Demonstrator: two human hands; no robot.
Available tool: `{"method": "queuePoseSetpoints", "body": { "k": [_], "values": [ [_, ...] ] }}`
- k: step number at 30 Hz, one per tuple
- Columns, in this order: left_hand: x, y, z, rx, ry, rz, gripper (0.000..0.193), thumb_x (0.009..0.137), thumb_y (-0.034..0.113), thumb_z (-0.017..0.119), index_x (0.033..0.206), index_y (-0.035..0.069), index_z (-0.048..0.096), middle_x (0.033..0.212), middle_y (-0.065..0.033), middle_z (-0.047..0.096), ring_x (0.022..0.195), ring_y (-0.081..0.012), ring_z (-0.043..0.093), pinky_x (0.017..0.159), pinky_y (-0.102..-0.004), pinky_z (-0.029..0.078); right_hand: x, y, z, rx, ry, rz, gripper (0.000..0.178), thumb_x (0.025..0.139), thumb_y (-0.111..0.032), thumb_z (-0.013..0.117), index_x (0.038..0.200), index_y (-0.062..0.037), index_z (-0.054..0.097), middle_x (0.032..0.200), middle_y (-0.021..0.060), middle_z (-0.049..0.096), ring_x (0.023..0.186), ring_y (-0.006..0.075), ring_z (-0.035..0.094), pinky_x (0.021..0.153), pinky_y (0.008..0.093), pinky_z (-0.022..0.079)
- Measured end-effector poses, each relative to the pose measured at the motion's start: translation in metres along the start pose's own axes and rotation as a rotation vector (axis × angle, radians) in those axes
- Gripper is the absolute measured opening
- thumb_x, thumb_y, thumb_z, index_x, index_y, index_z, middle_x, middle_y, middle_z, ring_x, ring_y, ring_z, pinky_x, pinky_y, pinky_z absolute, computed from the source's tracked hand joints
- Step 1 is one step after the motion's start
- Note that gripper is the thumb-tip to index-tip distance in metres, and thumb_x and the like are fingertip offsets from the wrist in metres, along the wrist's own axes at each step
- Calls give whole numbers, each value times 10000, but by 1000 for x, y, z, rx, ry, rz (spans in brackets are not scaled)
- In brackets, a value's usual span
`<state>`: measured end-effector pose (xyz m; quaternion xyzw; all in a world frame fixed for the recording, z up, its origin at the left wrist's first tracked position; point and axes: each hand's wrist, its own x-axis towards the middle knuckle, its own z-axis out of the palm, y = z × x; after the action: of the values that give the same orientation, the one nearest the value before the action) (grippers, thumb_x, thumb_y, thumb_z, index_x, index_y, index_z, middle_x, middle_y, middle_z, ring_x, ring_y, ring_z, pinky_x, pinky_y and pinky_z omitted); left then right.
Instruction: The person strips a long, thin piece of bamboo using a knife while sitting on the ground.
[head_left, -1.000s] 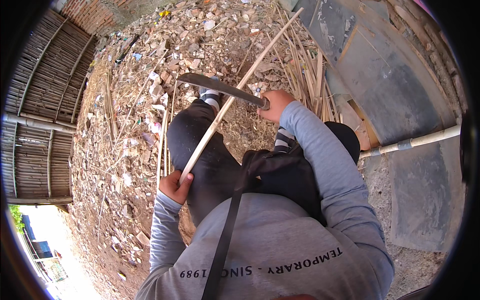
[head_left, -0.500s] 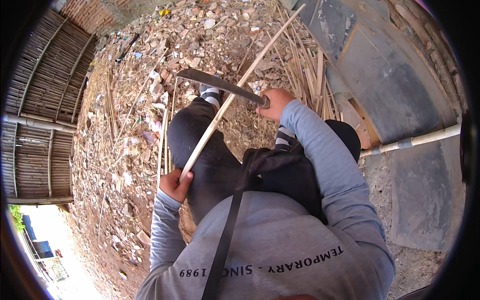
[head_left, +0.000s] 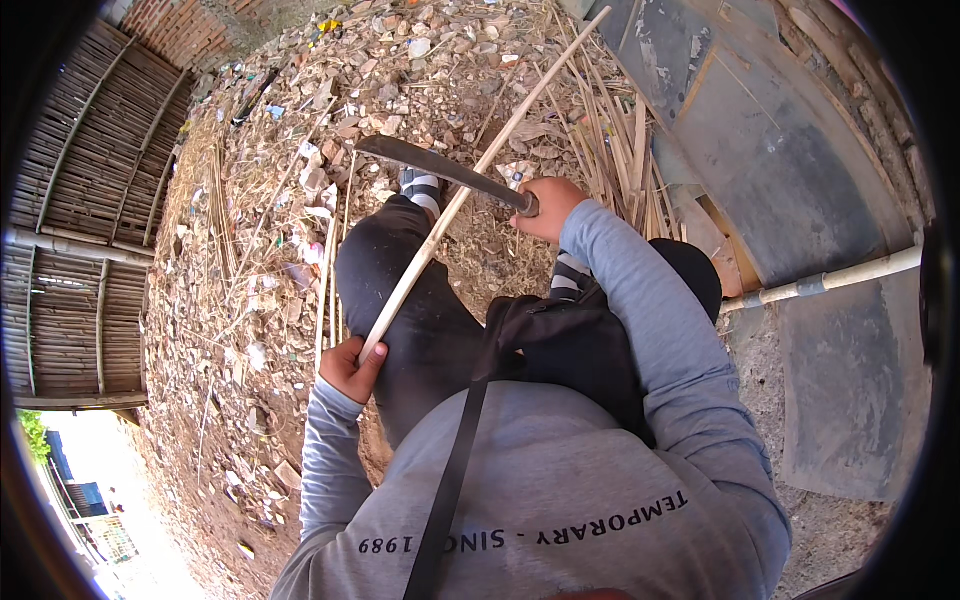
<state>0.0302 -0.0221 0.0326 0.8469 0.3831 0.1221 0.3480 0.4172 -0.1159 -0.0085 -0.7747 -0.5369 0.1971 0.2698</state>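
A long pale bamboo strip (head_left: 425, 257) slants up and right across my bent left leg. Its near end is in the grip of my left hand (head_left: 354, 369), thumb laid along the top. My right hand (head_left: 551, 208) is wrapped round the handle of a machete (head_left: 440, 166). The dark blade points left and crosses over the strip around its middle; whether the edge is biting in cannot be made out. Most of the handle is hidden in my fist.
Rubble and dry litter (head_left: 270, 350) cover the ground. Several split bamboo strips (head_left: 625, 160) lie in a pile at the far right, beside large grey panels (head_left: 790, 150). A bamboo wall (head_left: 85, 150) stands at the left. A black bag (head_left: 565, 350) rests on my lap.
Almost nothing differs. Both hands keep their hold, with the machete still lying across the bamboo strip at nearly the same spot.
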Motion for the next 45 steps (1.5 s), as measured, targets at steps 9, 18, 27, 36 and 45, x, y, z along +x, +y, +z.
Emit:
{"method": "queuePoseSetpoints", "body": {
  "k": [9, 18, 27, 36, 45],
  "values": [
    [0, -2, 0, -11, -11, -3, 482, 880, 351, 682, 594, 24, 472, 487, -3, 381, 497, -88, 326, 436, -310, 281, -1, -4, -3, -9, -20, 20, 320, 718, -349, 743, 869, -79, 660, 808, 147, 660, 804, 334, 648, 749, 418, 504],
    [1, -7, 1, -9, -10, 13, 477, 878, 349, 684, 596, 24, 479, 492, -4, 395, 498, -89, 337, 439, -312, 288, 2, 2, 3, 13, 5, -11, 313, 707, -335, 751, 847, -73, 653, 779, 151, 654, 775, 342, 643, 725, 425, 501],
    [-2, -7, 5, 45, 28, 24, 491, 885, 393, 663, 615, 27, 477, 486, -59, 424, 459, -148, 381, 439, -335, 323, -4, -9, 1, -33, -68, -10, 310, 736, -335, 725, 895, -77, 663, 791, 154, 661, 793, 346, 648, 746, 434, 504],
    [-9, 17, 9, 290, 101, 23, 467, 951, 412, 517, 681, 34, 467, 543, -210, 510, 543, -438, 541, 486, -480, 398, -9, -22, -9, -221, -45, 34, 282, 755, -319, 692, 925, -96, 670, 829, 163, 669, 819, 355, 647, 759, 444, 509],
    [-8, 11, 7, 332, 94, 72, 405, 947, 349, 533, 694, 40, 464, 539, -211, 510, 520, -430, 537, 469, -488, 388, -15, -39, -31, -242, -94, 46, 333, 749, -350, 708, 942, -83, 659, 810, 168, 664, 819, 359, 645, 749, 444, 510]
  ]
}}
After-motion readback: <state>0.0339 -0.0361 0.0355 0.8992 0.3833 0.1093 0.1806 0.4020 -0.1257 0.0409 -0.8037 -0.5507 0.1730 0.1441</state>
